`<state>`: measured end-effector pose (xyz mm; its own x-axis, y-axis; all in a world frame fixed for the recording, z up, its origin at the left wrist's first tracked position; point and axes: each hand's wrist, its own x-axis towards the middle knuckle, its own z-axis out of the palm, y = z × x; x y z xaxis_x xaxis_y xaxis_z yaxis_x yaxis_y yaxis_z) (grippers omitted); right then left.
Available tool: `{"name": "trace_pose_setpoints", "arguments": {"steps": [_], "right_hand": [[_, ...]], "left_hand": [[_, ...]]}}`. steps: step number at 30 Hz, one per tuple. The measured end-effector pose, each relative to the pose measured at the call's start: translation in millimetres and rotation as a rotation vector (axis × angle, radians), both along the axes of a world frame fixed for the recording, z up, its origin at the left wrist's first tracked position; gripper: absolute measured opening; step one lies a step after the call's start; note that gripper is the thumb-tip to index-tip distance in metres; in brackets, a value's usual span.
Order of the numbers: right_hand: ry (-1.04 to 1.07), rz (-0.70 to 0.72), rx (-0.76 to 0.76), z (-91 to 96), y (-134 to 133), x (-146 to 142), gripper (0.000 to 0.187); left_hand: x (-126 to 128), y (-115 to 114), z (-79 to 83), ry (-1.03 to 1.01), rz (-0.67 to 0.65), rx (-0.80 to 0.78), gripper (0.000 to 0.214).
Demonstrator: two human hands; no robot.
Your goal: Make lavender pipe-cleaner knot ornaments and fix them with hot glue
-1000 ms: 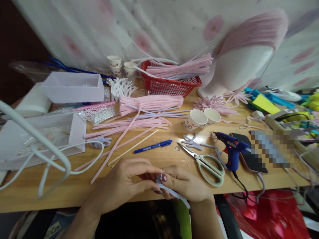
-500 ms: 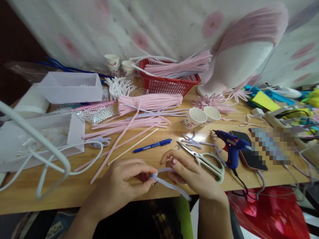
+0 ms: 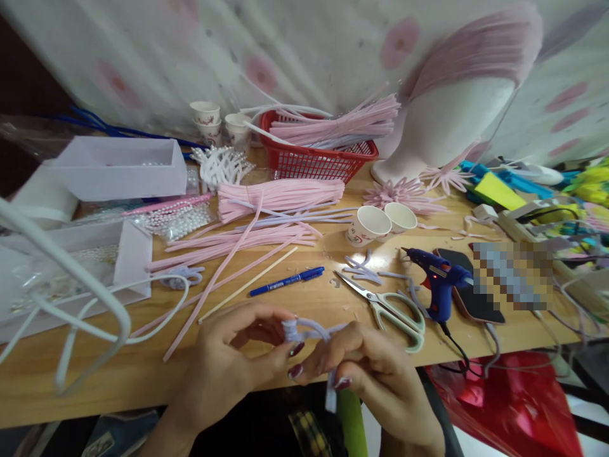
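Observation:
My left hand [image 3: 233, 355] pinches a pale lavender pipe cleaner [image 3: 290, 331], wound into a small tight coil between thumb and fingertips. Loose lengths run from the coil across to my right hand [image 3: 368, 362], whose thumb and fingers are closed on them. One end hangs down below the right fingers. Just beyond the hands lies a blue pen [image 3: 286, 282]. Scissors with pale green handles [image 3: 399, 317] rest near my right hand, blades partly spread. Short lavender pipe cleaner pieces [image 3: 364, 270] are scattered past the blade tips.
A blue hot glue gun [image 3: 440, 282] with a lit red light stands right, beside a phone [image 3: 461, 285]. Behind are paper cups [image 3: 371, 225], pink pipe cleaners [image 3: 280, 192], a red basket [image 3: 318, 164] and a white mannequin head [image 3: 442, 127]. A white cable [image 3: 118, 311] loops at left.
My right hand has closed on the loose lengths and drawn them right and down. The coil in my left hand has turned more upright. The view has shifted slightly.

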<state>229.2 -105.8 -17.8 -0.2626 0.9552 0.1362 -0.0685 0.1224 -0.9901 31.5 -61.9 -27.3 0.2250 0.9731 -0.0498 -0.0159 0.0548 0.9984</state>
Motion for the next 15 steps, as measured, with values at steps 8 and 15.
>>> {"name": "trace_pose_setpoints", "arguments": {"steps": [8,15], "right_hand": [[-0.403,-0.303,0.5,3.0,10.5,-14.9,0.017],[-0.536,-0.512,0.683,-2.9,4.5,-24.7,0.009]], "left_hand": [[7.3,0.2,-2.3,-0.554,-0.049,-0.407,0.032],[16.6,-9.0,-6.6,-0.675,-0.012,-0.431,0.03]]}}
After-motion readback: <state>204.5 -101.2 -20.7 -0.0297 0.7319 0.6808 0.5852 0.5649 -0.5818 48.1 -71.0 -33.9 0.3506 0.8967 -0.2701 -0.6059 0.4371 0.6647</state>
